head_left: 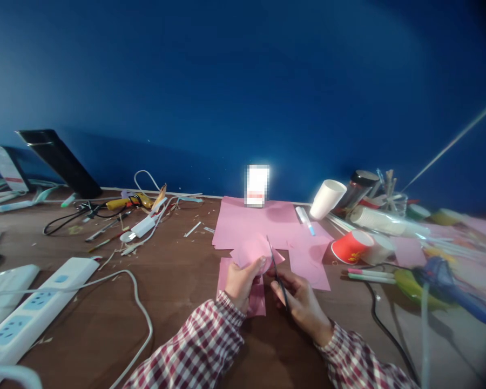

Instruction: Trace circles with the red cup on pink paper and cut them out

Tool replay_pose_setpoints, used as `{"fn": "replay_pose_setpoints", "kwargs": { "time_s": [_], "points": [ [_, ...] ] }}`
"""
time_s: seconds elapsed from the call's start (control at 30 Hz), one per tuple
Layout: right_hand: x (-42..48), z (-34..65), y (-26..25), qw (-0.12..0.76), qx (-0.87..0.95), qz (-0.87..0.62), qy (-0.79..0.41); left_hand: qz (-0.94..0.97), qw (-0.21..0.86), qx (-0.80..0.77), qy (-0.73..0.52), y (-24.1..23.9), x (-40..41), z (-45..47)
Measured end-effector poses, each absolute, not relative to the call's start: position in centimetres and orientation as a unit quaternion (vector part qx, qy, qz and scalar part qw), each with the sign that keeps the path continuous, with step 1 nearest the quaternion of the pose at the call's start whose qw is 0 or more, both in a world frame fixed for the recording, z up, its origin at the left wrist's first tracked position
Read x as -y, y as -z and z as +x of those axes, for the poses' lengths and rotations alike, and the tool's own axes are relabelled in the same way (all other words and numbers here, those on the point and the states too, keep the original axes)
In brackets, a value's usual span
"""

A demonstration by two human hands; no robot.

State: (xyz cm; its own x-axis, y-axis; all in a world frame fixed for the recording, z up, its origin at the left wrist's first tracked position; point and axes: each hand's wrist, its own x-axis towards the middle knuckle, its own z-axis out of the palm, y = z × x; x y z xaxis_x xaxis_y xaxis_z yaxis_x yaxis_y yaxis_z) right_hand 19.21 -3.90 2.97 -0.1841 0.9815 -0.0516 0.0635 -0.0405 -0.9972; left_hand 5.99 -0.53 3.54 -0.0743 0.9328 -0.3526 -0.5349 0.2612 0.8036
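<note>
Between its thumb and fingers my left hand (242, 283) pinches a piece of pink paper (249, 253), held up over the table. My right hand (302, 302) is closed around the handles of dark scissors (274, 259). The blades point away from me and lie at the right edge of the held paper; whether they are parted I cannot tell. Beneath my hands is a pink paper strip (258, 303), partly hidden by the left hand. Larger pink sheets (254, 221) lie just beyond, with a capped marker (305, 220) on their right side.
White power strips (40, 302) and a looping white cable (140, 302) lie at left, near a tangle of cords and tools (133, 205). A red paper cup (351, 247), white cups (327, 199) and markers (370, 275) crowd the right. A blue wall (210, 97) rises behind the table.
</note>
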Motion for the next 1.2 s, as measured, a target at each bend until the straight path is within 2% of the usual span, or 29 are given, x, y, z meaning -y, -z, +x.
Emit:
{"fn": "replay_pose_setpoints", "kwargs": {
  "time_s": [1.2],
  "points": [
    [4.0,19.2,-3.0,0.421,0.555,-0.472,-0.541,0.189,0.681,-0.443,-0.552,-4.1,0.6,6.0]
  ]
}}
